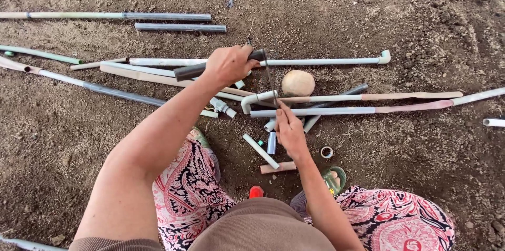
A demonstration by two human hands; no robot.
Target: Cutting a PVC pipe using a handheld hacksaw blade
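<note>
In the head view we look down at a person who squats on bare brown soil [394,167], with patterned trousers at the bottom of the frame. The left hand [227,65], a little left of the centre, is closed around the dark handle [189,70] of a hacksaw, and the thin saw blade [270,78] runs down from it toward the middle. The right hand [289,130], just below the centre, pinches the lower end of this blade with the fingers closed on it. The blade crosses a white pipe with a bent elbow end [258,97], which lies on the soil at the centre. Just beside it, to the upper right, we see a round pale stone [298,83]. Long grey and white pipes lie across the ground: a white pipe with an elbow fitting [326,62] above the stone, and two dark grey pipes [179,27] in the upper left. Near the right hand lie a short white pipe piece [261,151], a small blue tube [271,143] and a roll of tape [326,152].
</note>
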